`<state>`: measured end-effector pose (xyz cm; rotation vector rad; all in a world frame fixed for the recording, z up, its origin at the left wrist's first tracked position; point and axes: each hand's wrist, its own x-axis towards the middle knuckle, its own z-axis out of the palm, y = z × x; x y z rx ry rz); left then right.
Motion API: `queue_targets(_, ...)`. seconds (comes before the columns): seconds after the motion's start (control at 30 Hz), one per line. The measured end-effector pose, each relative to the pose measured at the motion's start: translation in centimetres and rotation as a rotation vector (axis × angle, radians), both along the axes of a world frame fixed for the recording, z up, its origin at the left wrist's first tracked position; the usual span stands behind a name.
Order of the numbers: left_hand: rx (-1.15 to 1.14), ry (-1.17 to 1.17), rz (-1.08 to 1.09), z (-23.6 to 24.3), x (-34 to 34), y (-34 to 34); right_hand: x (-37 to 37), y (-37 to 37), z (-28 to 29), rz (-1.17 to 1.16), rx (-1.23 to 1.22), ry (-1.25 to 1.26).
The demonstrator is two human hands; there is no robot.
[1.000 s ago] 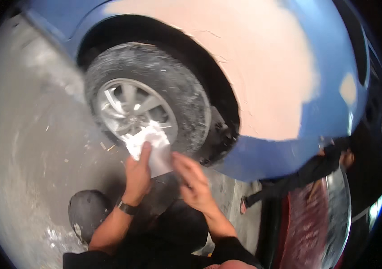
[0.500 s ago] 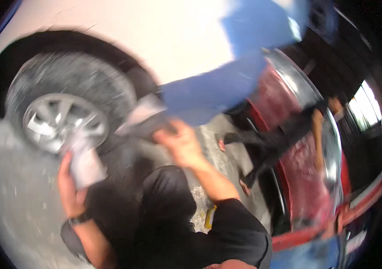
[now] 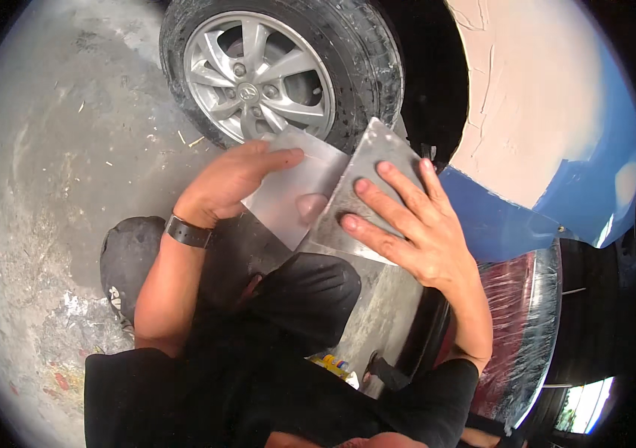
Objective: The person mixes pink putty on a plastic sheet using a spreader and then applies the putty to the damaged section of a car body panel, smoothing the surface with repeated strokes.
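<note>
My left hand [image 3: 228,179] grips a flat, shiny metal spreader [image 3: 284,183], its thumb lying on top. A pinkish patch shows on that spreader's face; I cannot tell whether it is paste or a reflection. In my right hand [image 3: 430,239] is a second flat spreader [image 3: 374,157], grey and speckled, the fingers spread over its upper face. Its edge meets or overlaps the left one in front of the wheel [image 3: 254,78]. Right of the wheel, a blue car panel [image 3: 475,201] carries a wide beige layer of filler [image 3: 519,97] with ridged edges.
The car's dark wheel arch [image 3: 430,82] opens beside the tyre. Grey, stained concrete floor [image 3: 71,187] stretches to the left. At the right stands a dark red car part under clear film [image 3: 516,299]. A yellow container [image 3: 331,364] sits on the floor behind my knee.
The view has swung, so the wheel now sits at the upper middle. My right hand has come away from the panel's lower edge, and the two spreaders are now together.
</note>
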<state>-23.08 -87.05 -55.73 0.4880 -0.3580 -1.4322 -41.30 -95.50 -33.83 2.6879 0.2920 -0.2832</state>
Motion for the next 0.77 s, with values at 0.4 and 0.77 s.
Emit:
queue_targets(0.4,-0.028,0.230,0.355,-0.1,1.7,-0.3,9.9,0.4,8.4,0.004,-0.573,-0.070)
queue_targets(0.77,-0.048,0.439,0.271,-0.3,1.2,-0.6,23.5,-4.5,10.5,0.161,-1.053,-0.267)
